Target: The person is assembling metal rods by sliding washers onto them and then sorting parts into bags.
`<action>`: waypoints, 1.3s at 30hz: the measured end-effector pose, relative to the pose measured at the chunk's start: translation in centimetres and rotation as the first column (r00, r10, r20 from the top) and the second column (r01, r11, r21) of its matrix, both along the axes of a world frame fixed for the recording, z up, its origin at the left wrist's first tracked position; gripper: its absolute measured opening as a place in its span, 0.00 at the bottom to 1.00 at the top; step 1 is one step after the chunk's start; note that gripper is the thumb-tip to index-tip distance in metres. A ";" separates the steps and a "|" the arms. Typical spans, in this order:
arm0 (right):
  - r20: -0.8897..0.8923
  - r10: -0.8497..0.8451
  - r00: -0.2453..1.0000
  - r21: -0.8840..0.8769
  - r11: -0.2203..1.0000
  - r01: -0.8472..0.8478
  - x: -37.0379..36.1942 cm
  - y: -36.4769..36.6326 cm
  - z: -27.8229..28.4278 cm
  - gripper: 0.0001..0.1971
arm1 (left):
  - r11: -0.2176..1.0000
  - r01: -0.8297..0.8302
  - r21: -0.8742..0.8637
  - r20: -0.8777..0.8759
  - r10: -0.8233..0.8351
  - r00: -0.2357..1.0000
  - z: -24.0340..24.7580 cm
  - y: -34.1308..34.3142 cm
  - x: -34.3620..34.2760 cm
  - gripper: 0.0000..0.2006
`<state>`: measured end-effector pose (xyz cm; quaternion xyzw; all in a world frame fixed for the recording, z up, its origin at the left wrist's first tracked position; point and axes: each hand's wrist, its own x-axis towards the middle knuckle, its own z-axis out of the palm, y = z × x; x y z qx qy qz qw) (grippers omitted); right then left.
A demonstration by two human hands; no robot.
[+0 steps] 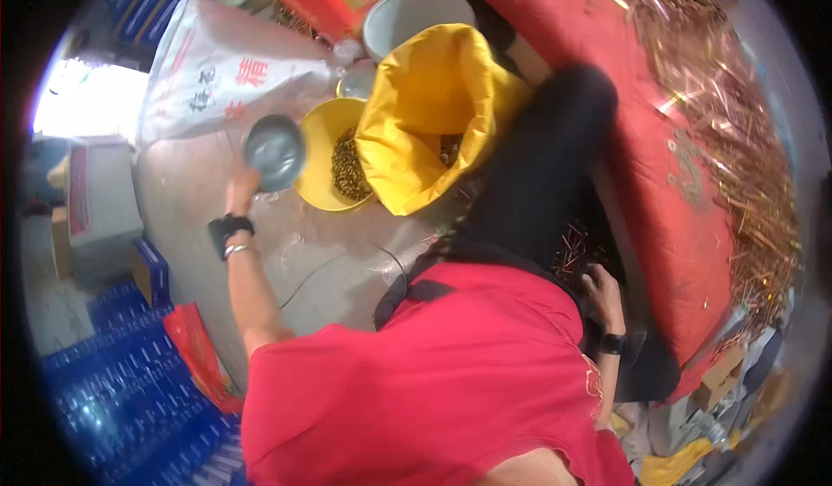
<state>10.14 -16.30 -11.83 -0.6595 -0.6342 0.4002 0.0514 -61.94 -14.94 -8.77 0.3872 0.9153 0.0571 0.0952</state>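
"Position of the left hand [243, 190]?"

"Out to the left, arm stretched away from the body. Fingers closed on the near-left edge of a dark grey bowl [275, 152]; hand somewhat blurred, single fingers hard to make out."

"And the bowl, exactly?"

"Just left of a yellow bucket [315, 152], right edge overlapping the bucket's rim in view. Cannot tell whether the two touch. Small brass-coloured pieces [349, 167] lie in the bucket, showing toward its right side."

"Right hand [601, 294]?"

"Near, to the right, beside the hem of the red shirt [416, 373]. Fingers bent, loosely curled; cannot tell whether they grasp anything. Thin copper-coloured sticks [572, 248] lie just beyond, in shadow."

"Farther off?"

"Yellow bag [381, 157], mouth open, just right of the bucket and partly covering it in view; small pieces show inside. Pale grey tub [390, 22] on the bag's far side. White sack [221, 44] at far left, printing on it."

"Edges of the scene?"

"Long red cover [646, 200] down the right, heap of shiny copper-coloured strips [693, 61] on it and past it. Blue boxes [113, 399] at near left, red packet [195, 347] lying beside them. Dark wristband [230, 226] on the left arm, bracelet [236, 249] next to it."
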 end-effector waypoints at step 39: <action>0.192 -0.023 0.981 -0.146 0.988 0.051 -5.9 3.5 1.9 0.11 | 0.988 -0.071 0.140 0.265 0.032 0.964 -28.6 9.6 11.3 0.19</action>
